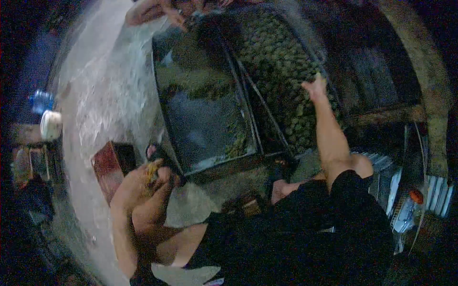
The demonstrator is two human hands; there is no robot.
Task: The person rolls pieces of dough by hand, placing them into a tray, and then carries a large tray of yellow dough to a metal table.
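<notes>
My right hand (316, 88) reaches out over a long, dark-edged bin full of pale green, rounded lumps (281, 62), its thumb apart from its fingers. The lumps are too dim and grainy to name. My left hand (145, 178) is low beside my bent left leg, fingers curled around a small yellowish piece (152, 171) that I cannot identify. In front of me is a shallow, dark-framed tray (195, 128), with greenish bits along its right side and a band of them across its upper half.
A red-brown box (112, 167) stands left of the tray on the pale floor (105, 81). Another person's hands (171, 14) are at the tray's far end. A white container (51, 125) and a blue water jug (42, 101) are at far left, corrugated sheets (381, 176) at right.
</notes>
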